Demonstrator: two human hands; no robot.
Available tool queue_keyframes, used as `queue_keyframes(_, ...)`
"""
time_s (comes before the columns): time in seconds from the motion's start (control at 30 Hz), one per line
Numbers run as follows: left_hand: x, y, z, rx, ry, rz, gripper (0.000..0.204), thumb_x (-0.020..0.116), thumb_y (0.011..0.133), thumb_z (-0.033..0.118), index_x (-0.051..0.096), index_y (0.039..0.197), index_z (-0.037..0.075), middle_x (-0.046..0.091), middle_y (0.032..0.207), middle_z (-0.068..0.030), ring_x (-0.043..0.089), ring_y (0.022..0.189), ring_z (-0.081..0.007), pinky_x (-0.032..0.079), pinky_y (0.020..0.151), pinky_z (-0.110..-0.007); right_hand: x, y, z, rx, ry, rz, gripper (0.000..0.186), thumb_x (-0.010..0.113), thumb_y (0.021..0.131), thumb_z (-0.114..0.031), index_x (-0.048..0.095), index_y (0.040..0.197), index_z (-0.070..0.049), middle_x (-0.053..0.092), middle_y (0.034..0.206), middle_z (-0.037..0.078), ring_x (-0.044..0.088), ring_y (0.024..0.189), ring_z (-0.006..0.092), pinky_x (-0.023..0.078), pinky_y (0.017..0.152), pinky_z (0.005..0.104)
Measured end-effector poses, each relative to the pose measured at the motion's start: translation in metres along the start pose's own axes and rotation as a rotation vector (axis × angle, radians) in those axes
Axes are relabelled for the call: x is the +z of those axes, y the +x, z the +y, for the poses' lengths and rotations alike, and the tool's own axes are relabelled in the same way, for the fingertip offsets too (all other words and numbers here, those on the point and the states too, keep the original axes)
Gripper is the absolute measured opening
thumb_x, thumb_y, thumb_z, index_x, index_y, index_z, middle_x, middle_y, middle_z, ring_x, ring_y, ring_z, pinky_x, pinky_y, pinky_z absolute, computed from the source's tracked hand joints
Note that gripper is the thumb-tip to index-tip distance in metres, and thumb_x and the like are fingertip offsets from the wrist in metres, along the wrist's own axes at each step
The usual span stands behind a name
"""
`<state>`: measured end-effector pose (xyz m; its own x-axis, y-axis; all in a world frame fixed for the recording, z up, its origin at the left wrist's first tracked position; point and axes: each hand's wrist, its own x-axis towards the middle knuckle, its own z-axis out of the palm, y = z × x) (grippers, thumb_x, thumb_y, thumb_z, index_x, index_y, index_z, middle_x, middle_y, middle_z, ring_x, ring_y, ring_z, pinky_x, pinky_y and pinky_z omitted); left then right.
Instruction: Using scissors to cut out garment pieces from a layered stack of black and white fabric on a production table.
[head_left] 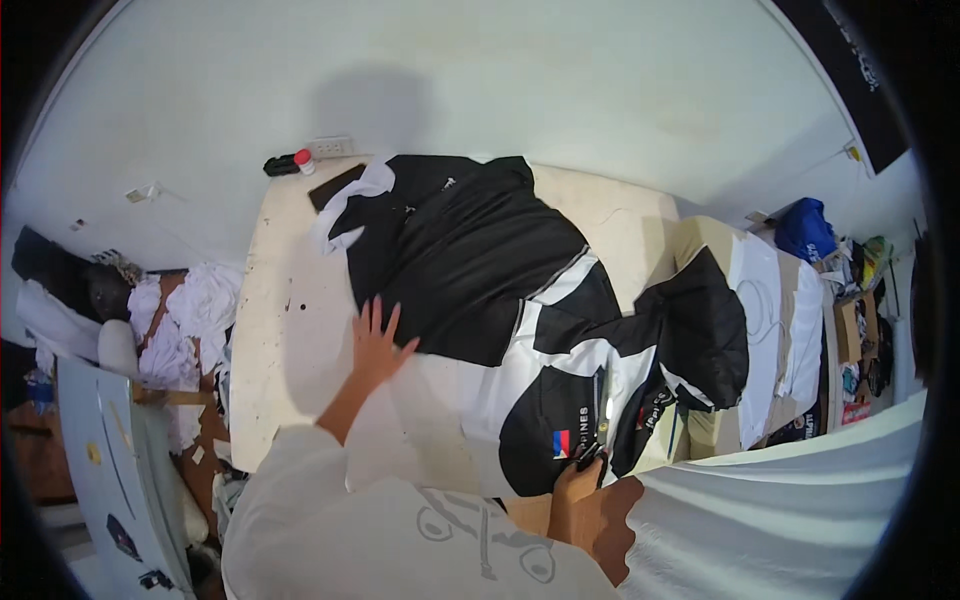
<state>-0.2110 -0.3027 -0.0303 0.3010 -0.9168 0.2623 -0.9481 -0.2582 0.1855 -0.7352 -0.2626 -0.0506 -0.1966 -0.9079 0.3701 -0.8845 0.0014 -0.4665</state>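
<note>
A black and white jacket (450, 270) lies spread across the pale table, with an open zipper and a small flag patch (561, 443) on its near front panel. My left hand (375, 350) rests flat with fingers spread at the left edge of the black cloth. Down by the jacket's near hem, my right hand (577, 487) is closed around a small dark object, partly hidden against the black fabric. What that object is, I cannot make out. A black sleeve or hood part (700, 335) bunches up at the right.
The pale table (270, 300) stands against the wall. At its far left are a dark flat item (336, 188) and a red-capped white container (304, 160). White cloths (205, 300) heap on the left; stacked fabric (760, 330) and a blue bag (805, 230) sit on the right.
</note>
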Motion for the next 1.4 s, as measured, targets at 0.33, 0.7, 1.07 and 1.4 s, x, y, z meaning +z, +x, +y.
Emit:
queue_keyframes(0.33, -0.176, -0.123, 0.017, -0.684, -0.094, -0.577, 0.064, 0.071, 0.098, 0.054, 0.068, 0.137, 0.004, 0.068, 0.135, -0.0216, 0.064, 0.123, -0.0406, 0.049, 0.106, -0.052, 0.007, 0.014, 0.039, -0.01, -0.007, 0.066, 0.061, 0.077, 0.098, -0.02, 0.055, 0.147, 0.008, 0.069, 0.132, 0.033, 0.069, 0.118, 0.046, 0.055, 0.1, 0.0456)
queue_keyframes(0.7, -0.015, 0.025, -0.233, -0.469, 0.297, -0.044, 0.083, 0.053, 0.102, 0.071, 0.037, 0.17, 0.026, 0.029, 0.177, -0.016, 0.024, 0.162, -0.0482, 0.02, 0.12, -0.08, 0.114, 0.178, -0.115, 0.025, 0.239, -0.228, 0.024, 0.07, 0.1, -0.011, 0.061, 0.117, 0.001, 0.073, 0.099, 0.025, 0.073, 0.094, 0.0432, 0.055, 0.084, 0.0462)
queue_keyframes(1.07, 0.01, 0.119, -0.059, 0.053, -0.06, -0.035, 0.079, 0.069, 0.099, 0.058, 0.049, 0.163, 0.016, 0.032, 0.175, -0.0184, 0.028, 0.162, -0.0417, 0.019, 0.127, -0.068, 0.141, 0.222, -0.115, 0.054, 0.219, -0.158, 0.027, 0.074, 0.1, -0.018, 0.061, 0.115, 0.001, 0.072, 0.095, 0.025, 0.07, 0.087, 0.0469, 0.054, 0.079, 0.0505)
queue_keyframes(1.4, 0.04, 0.176, -0.041, -0.05, -0.105, 0.13, 0.05, 0.072, 0.101, 0.044, 0.07, 0.134, 0.006, 0.061, 0.146, -0.0186, 0.054, 0.14, -0.0387, 0.035, 0.12, -0.058, 0.068, 0.057, -0.049, 0.219, -0.065, 0.053, 0.042, 0.08, 0.098, -0.029, 0.064, 0.122, 0.001, 0.073, 0.102, 0.024, 0.072, 0.094, 0.0464, 0.057, 0.08, 0.0482)
